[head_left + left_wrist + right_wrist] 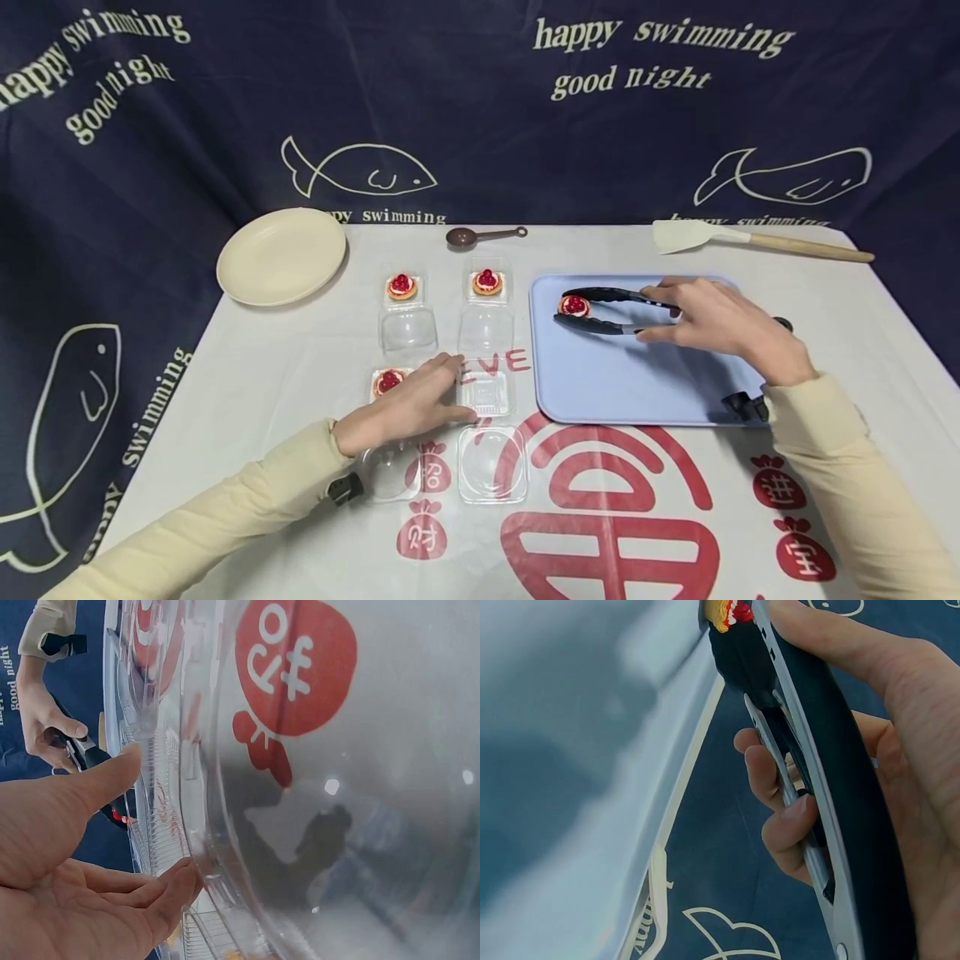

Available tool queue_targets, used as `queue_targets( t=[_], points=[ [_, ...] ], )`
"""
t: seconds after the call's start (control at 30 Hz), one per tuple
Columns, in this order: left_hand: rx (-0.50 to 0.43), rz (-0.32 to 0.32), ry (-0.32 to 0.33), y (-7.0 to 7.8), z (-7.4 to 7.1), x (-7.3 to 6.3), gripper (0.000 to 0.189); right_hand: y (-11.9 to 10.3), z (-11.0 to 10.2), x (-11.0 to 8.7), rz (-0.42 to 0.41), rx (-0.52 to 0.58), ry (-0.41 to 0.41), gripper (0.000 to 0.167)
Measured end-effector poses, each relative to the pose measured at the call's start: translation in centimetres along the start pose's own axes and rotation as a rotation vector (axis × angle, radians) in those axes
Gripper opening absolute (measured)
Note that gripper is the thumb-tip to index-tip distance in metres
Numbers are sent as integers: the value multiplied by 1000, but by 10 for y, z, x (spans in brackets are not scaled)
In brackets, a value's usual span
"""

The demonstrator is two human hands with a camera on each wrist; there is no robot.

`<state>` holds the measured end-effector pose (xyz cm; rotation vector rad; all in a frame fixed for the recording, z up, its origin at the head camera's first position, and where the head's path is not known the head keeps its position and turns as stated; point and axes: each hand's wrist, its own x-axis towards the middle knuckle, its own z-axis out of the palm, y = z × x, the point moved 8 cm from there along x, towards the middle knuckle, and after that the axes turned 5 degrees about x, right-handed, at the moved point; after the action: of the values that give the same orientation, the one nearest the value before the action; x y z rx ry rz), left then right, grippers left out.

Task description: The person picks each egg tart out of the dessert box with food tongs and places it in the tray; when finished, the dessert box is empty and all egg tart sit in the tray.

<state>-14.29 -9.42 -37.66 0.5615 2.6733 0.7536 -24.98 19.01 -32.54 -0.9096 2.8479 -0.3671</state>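
Right hand (708, 321) grasped tongs (606, 294), whose tips flanked a tart (574, 306) to its left; left hand (408, 406), loosely extended, was beside a clear container (487, 393).

Curtained-off nook, room type unclear

Beyond the left hand (405, 406) and right hand (720, 318), navy fish-print fabric (487, 108) hangs around the counter (277, 367). A plate (281, 256) past the left hand and a spatula (738, 237) past the right are kitchen-style wares.

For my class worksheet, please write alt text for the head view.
A right hand holds tongs around a red-topped tart over a blue tray. The left hand extends across clear containers, three holding tarts. A plate, spoon and spatula lie behind.
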Motion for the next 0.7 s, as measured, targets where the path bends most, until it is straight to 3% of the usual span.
queue_targets(
  t=[0.2,0.47,0.7],
  points=[
    [-24,8,-6,0,-1,0,64,2,0,-4,16,20,5,68],
    [-34,-37,-19,-1,-7,-6,86,2,-3,-8,47,50,26,78],
    [-17,6,11,-2,-23,-15,67,2,-5,-12,69,74,53,89]
  ],
)
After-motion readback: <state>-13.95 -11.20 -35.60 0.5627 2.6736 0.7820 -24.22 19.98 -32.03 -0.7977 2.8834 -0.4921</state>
